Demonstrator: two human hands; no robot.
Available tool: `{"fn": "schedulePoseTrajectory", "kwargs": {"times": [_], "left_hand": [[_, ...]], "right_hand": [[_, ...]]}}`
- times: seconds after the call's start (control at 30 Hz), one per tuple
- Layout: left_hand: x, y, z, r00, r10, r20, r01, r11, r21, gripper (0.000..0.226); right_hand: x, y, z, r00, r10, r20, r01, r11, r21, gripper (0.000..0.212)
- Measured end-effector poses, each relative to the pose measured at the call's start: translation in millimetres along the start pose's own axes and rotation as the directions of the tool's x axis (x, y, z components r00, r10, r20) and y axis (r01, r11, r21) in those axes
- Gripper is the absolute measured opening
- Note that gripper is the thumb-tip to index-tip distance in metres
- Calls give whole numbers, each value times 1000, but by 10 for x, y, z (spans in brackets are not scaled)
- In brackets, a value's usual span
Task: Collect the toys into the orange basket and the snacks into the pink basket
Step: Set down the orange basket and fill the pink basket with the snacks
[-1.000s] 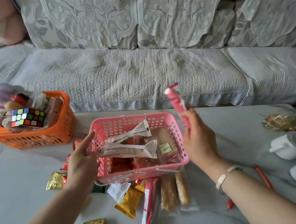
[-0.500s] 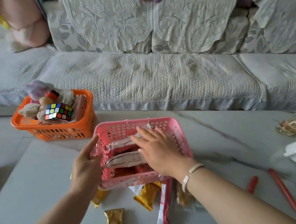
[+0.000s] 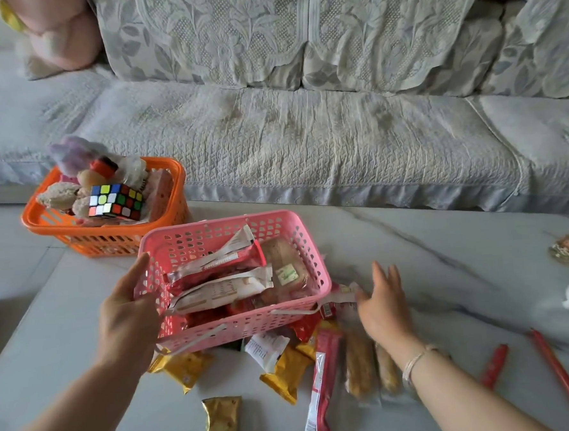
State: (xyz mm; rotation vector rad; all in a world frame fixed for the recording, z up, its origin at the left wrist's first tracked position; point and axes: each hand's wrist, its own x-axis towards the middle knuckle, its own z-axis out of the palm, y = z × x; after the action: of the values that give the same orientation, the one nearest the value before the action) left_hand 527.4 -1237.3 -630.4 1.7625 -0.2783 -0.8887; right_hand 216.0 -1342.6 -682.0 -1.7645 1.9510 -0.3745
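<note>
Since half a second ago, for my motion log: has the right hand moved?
Yes. The right hand has left the inside of the pink basket and now reaches, fingers spread, to the packets on the table beside the basket's right wall.

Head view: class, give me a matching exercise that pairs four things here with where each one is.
Things:
1. puzzle cube
2. pink basket
3. gold packet
4. right hand

Places:
A. lying alone on the table, nearest the camera
B. in the orange basket
C. gripped by the left hand
D. open, beside the pink basket

Pairs: 1-B, 2-C, 3-A, 4-D
</note>
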Motion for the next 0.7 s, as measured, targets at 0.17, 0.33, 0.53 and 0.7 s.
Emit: {"fn": "schedulePoseTrajectory", "kwargs": {"times": [0.17,0.33,0.53,0.7], "left_hand": [[-61,-13,-33,1000,10,-7,-10,1000,17,69],[-216,-71,-109,999,42,-3,-42,999,2,70],[-314,-185,-348,999,40,-6,-40,999,-24,71],[-395,-255,-626,998,44,-38,-45,998,-45,70]], "right_hand": [[-675,64,443,993,-116,23,116,992,-45,65],[-1180,26,829,987,-154,38,157,983,-90,75],[-1490,15,1147,996,-16,89,29,989,-147,76],[-1498,26,1091,999,12,43,-9,996,-87,72]]}}
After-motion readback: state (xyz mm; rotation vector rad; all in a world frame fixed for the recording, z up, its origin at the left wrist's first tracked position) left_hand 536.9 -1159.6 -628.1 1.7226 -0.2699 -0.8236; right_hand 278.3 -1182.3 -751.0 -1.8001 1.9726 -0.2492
